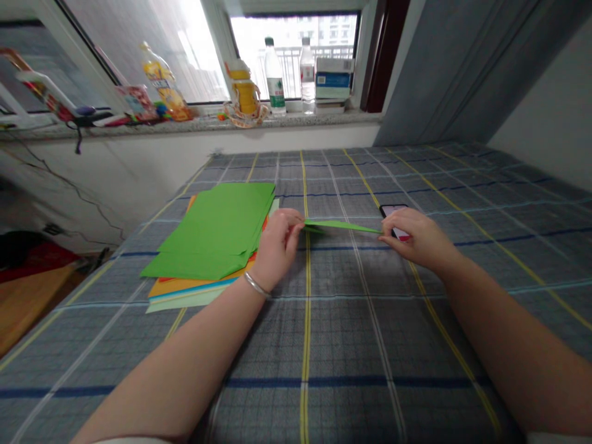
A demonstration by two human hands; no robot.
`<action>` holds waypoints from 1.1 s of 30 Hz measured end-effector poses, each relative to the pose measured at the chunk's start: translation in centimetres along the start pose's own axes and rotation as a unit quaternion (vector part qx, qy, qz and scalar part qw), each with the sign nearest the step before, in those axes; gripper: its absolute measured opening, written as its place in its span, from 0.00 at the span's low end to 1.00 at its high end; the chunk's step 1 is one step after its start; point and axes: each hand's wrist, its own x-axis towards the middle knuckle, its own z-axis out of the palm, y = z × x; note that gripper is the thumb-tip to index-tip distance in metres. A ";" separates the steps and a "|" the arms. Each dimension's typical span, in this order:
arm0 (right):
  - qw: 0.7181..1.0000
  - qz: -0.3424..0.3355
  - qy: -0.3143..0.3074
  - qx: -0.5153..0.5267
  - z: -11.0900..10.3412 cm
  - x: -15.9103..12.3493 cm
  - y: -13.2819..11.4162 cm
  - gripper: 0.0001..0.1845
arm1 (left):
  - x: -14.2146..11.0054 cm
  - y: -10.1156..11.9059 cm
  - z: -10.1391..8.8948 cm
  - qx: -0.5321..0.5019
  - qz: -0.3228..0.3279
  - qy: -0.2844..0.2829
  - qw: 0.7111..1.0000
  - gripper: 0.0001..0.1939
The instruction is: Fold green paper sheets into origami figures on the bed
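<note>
A narrow piece of folded green paper (343,226) stretches between my two hands, seen nearly edge-on above the plaid cloth (333,345). My left hand (279,243), with a silver bangle at the wrist, pinches its left end. The right end is pinched between the thumb and fingers of my right hand (416,237). Left of my left hand lies a stack of coloured paper (217,225), green on top with orange, blue and pale green sheets beneath. Behind my right hand a phone (393,211) rests on the cloth, partly hidden by the fingers.
Along the windowsill (314,120) stand a yellow sippy cup (246,92), two plastic bottles, stacked boxes (333,83) and an orange drink bottle (164,80). A grey curtain (444,74) hangs at the right. Past the left edge is a wooden surface (37,302).
</note>
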 end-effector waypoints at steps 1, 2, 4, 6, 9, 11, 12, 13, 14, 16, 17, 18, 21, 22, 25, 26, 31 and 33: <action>1.000 0.005 0.025 -0.009 -0.1 0.0 0.2 0.06 | 0.0 -0.3 0.0 -0.005 -0.021 0.020 1.000 0.07; 0.998 0.008 0.056 -0.019 -0.2 0.0 0.3 0.07 | 0.0 -0.5 0.0 -0.011 -0.044 0.034 0.998 0.08; 0.991 0.005 0.126 -0.043 -0.3 0.1 -0.1 0.07 | -0.2 -0.7 0.1 -0.025 -0.078 0.043 0.996 0.09; 0.982 -0.011 0.176 -0.072 -0.3 0.4 -1.4 0.07 | -0.4 -0.4 0.5 -0.038 -0.086 0.030 0.995 0.08; 0.976 -0.025 0.194 -0.094 0.4 0.9 -4.2 0.18 | -0.8 1.0 1.2 -0.045 -0.053 -0.009 0.998 0.06; 0.979 -0.041 0.171 -0.098 1.3 1.1 -5.9 0.20 | -1.0 1.9 1.5 -0.052 -0.022 -0.023 0.998 0.06; 0.981 -0.048 0.155 -0.104 1.7 1.2 -6.5 0.20 | -1.1 2.4 1.7 -0.056 -0.012 -0.035 0.998 0.07; 0.982 -0.049 0.143 -0.112 2.1 1.2 -7.1 0.18 | -1.2 2.7 1.8 -0.062 -0.004 -0.046 0.997 0.07; 0.982 -0.050 0.136 -0.124 2.4 1.3 -7.5 0.16 | -1.3 3.0 1.8 -0.066 0.002 -0.059 0.996 0.07; 0.978 -0.046 0.131 -0.153 2.8 1.3 -7.9 0.09 | -1.4 3.3 1.8 -0.071 0.015 -0.082 0.994 0.06; 0.977 -0.045 0.131 -0.162 2.9 1.3 -8.0 0.06 | -1.4 3.4 1.8 -0.072 0.023 -0.093 0.993 0.05; 0.976 -0.044 0.130 -0.167 2.9 1.4 -8.0 0.04 | -1.4 3.4 1.8 -0.071 0.032 -0.103 0.992 0.04; 0.977 -0.040 0.118 -0.171 2.7 1.3 -8.0 0.03 | -1.5 3.5 1.8 -0.064 0.060 -0.130 0.988 0.03; 0.978 -0.041 0.111 -0.172 2.6 1.3 -8.0 0.03 | -1.5 3.4 1.8 -0.060 0.068 -0.137 0.986 0.03; 0.979 -0.056 0.092 -0.174 2.7 1.3 -8.2 0.03 | -1.6 3.4 1.9 -0.051 0.086 -0.143 0.985 0.03; 0.979 -0.062 0.087 -0.175 2.7 1.3 -8.2 0.03 | -1.6 3.4 1.9 -0.050 0.091 -0.141 0.985 0.03; 0.978 -0.071 0.090 -0.175 3.0 1.4 -8.4 0.05 | -1.5 3.3 1.7 0.001 0.135 -0.151 0.979 0.05; 0.978 -0.079 0.088 -0.173 3.0 1.3 -8.3 0.05 | -1.4 3.3 1.5 0.048 0.177 -0.152 0.971 0.07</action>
